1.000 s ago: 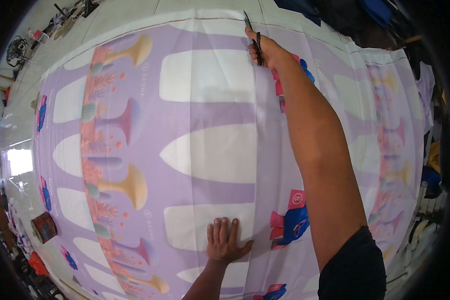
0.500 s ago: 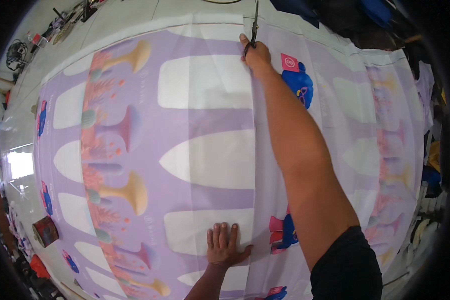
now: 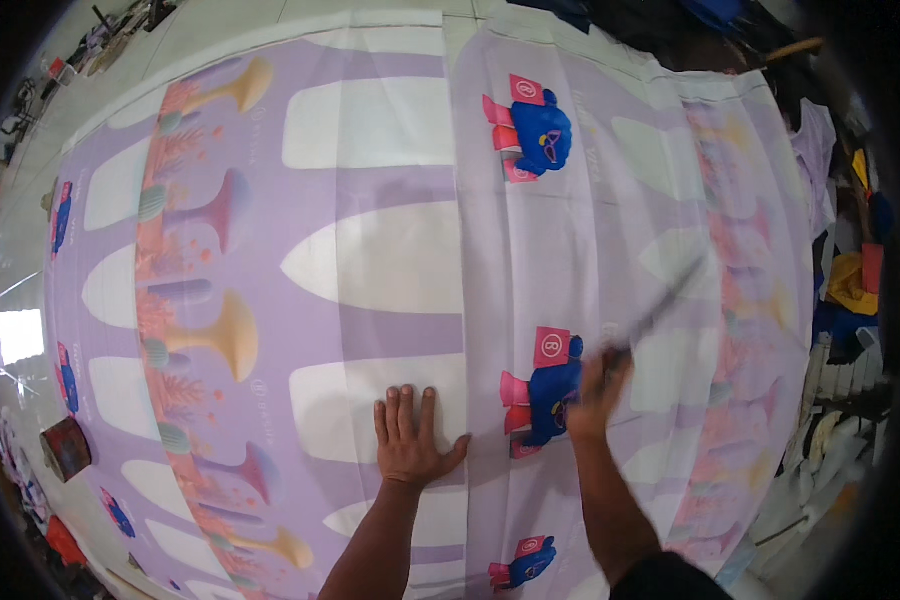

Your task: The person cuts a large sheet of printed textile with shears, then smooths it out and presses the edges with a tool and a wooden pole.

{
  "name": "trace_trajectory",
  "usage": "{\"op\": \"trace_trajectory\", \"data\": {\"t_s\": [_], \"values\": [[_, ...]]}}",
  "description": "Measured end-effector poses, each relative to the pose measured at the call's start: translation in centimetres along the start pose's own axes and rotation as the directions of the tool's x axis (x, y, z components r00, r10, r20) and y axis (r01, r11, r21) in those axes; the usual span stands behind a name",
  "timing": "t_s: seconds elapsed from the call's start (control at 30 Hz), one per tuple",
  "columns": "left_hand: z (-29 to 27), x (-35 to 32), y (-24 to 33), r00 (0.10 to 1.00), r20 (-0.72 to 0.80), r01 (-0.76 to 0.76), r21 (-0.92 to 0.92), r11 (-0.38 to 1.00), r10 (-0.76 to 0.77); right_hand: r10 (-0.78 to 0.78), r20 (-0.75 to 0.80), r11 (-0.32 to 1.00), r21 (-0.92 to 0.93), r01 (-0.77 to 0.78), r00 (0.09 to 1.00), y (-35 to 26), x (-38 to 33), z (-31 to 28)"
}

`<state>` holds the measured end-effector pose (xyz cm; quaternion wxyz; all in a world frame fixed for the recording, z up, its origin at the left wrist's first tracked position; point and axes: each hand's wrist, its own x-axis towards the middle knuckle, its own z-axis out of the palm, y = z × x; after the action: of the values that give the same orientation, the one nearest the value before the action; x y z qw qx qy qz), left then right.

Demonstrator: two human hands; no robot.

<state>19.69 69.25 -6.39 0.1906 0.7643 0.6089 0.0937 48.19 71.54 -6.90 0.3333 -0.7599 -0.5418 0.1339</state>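
Note:
A wide sheet of lilac printed fabric (image 3: pixel 390 187) lies spread out beneath both hands, with white shapes, coral-coloured bands and blue cartoon figures. A straight edge or fold runs down its middle. My left hand (image 3: pixel 413 445) rests flat on the fabric just left of that line, fingers spread. To the right, my right hand (image 3: pixel 598 395) grips a pair of dark scissors (image 3: pixel 665 305) by the handles, above a printed blue figure (image 3: pixel 545 400). The blades point away to the upper right, smeared by motion; whether they are parted I cannot tell.
Past the fabric's left edge a rusty brown can (image 3: pixel 65 449) stands on the shiny floor (image 3: pixel 15 390). Dark cloths (image 3: pixel 640 40) are heaped at the far right, and mixed garments (image 3: pixel 850 285), one yellow, lie along the right side.
My right hand has drawn back from the far edge of the fabric with the scissors, toward me and rightward. The left hand stays flat on the same white shape. The whole view has shifted.

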Motion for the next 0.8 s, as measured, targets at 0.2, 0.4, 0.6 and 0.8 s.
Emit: {"op": "trace_trajectory", "data": {"t_s": [0.2,0.4,0.6,0.8], "values": [[-0.4,-0.1,1.0,1.0,0.003,0.01,0.027,1.0,-0.01,0.516,-0.192,0.806,-0.221,-0.549,0.835,4.7,-27.9,-13.9],[-0.2,-0.5,1.1,0.993,-0.098,-0.05,0.121,0.991,0.062,0.292,-0.234,0.826,-0.428,-0.368,0.927,7.3,-32.5,-10.9],[1.3,-0.9,0.0,0.985,-0.114,-0.101,0.234,0.967,0.13,0.277,-0.24,0.894,-0.29,-0.341,0.93,6.2,-31.5,-11.7],[-3.5,-1.6,3.9,0.987,0.084,-0.139,-0.016,0.99,0.139,0.179,-0.308,0.939,-0.23,-0.255,0.934,5.1,-31.5,-11.5]]}}
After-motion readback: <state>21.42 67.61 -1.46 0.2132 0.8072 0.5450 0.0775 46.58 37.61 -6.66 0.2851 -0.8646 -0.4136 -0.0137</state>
